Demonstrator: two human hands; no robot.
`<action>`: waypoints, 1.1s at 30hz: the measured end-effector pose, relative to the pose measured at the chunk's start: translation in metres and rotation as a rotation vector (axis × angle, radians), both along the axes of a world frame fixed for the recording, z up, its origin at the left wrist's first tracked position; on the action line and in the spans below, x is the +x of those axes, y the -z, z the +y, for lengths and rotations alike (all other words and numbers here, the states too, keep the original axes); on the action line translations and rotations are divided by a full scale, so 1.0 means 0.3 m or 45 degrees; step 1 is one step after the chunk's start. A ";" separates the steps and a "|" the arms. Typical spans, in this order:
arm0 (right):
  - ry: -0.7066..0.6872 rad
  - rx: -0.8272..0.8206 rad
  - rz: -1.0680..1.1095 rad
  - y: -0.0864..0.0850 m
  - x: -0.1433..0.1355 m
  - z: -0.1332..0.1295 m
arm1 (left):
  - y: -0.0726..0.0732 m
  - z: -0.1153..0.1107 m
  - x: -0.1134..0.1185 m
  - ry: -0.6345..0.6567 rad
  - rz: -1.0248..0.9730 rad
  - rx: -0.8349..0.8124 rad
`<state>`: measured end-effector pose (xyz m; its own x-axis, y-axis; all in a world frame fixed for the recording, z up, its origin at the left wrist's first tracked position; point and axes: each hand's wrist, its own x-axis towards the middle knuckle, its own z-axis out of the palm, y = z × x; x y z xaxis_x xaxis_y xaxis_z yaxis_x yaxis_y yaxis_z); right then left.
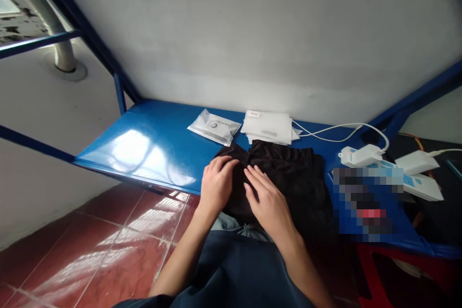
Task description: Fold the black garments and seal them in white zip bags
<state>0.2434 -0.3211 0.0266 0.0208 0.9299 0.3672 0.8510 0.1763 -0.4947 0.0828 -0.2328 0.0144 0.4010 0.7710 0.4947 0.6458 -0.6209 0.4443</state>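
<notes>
A black garment (296,178), its fabric bunched and creased, lies over the front of the blue table and hangs towards my lap. At the garment's left side my left hand (217,180) has its fingers curled down, thumb close to them, gripping the cloth. My right hand (269,197) rests on the middle of the garment, fingers stretched out and the thumb apart. Which kind of clothing it is cannot be made out. Part of the cloth is hidden under both hands.
Behind the garment lie a sealed plastic packet (214,126) and a stack of white packets (267,126). White power strips (418,183) with plugs and a cable (325,133) sit right, beside a blurred-out patch. The blue tabletop (159,125) meets a pale wall; a red stool (375,269) stands below.
</notes>
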 end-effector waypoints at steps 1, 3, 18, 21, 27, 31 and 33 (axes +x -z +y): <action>-0.030 -0.013 -0.008 0.009 -0.037 0.031 | 0.016 0.017 -0.027 -0.098 -0.066 -0.029; -0.080 -0.028 -0.009 0.022 -0.097 0.092 | 0.047 0.055 -0.096 -0.258 -0.189 -0.085; -0.095 -0.025 0.509 0.037 -0.225 0.229 | 0.074 0.057 -0.181 -0.171 -0.503 -0.493; -0.033 0.180 0.952 -0.001 -0.173 0.166 | 0.022 0.033 -0.093 0.024 -0.518 -0.395; 0.203 0.283 1.112 0.029 -0.002 -0.009 | 0.001 -0.026 0.120 0.490 -0.105 -0.216; 0.346 0.199 1.006 0.050 0.072 -0.038 | 0.044 -0.045 0.154 0.592 0.076 -0.164; 0.373 0.154 0.916 0.046 0.087 -0.010 | 0.059 -0.048 0.143 0.583 0.003 -0.139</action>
<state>0.2696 -0.3240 0.0129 0.5302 0.8042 0.2687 0.3486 0.0821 -0.9337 0.1256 -0.2474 -0.0035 0.7129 0.5622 0.4191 0.3175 -0.7917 0.5219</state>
